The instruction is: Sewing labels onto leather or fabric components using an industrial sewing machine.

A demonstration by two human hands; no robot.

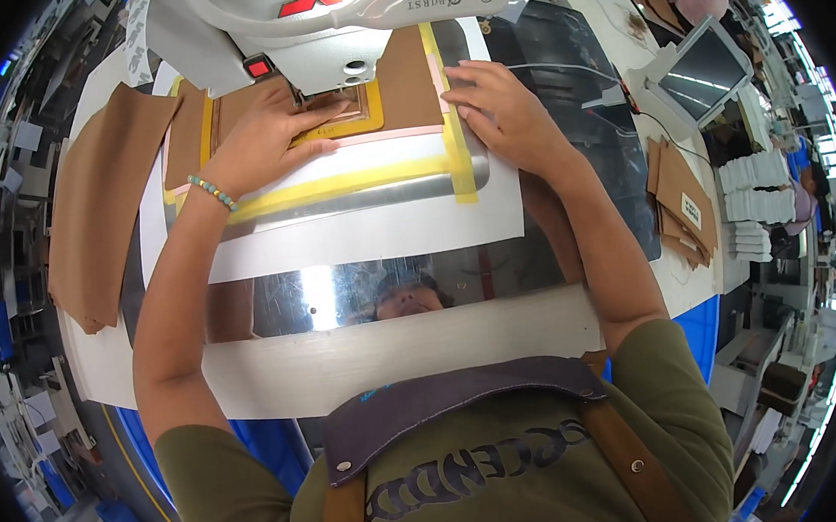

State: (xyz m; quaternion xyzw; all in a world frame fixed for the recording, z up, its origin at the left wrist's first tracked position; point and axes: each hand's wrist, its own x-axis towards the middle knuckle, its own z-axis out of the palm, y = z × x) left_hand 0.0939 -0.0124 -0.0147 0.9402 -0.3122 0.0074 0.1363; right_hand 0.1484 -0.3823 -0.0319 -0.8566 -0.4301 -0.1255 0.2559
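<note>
My left hand (264,141) lies with its fingers stretched over a brown panel (411,92), close under the needle area of a white sewing machine (325,44). Its fingertips reach a yellow frame (362,122) with a brown pocket-like piece inside. A beaded bracelet circles that wrist. My right hand (500,110) rests with fingers apart at the right edge of the panel, by strips of pink and yellow tape (456,152). Beneath lies a white sheet (358,236). Neither hand grips anything that I can see.
A long brown piece (109,215) drapes over the table's left side. To the right stand a tilted screen (705,71) with cables, a pile of brown pieces (681,204) and white stacks (757,194). A shiny metal plate (343,290) lies in front of me.
</note>
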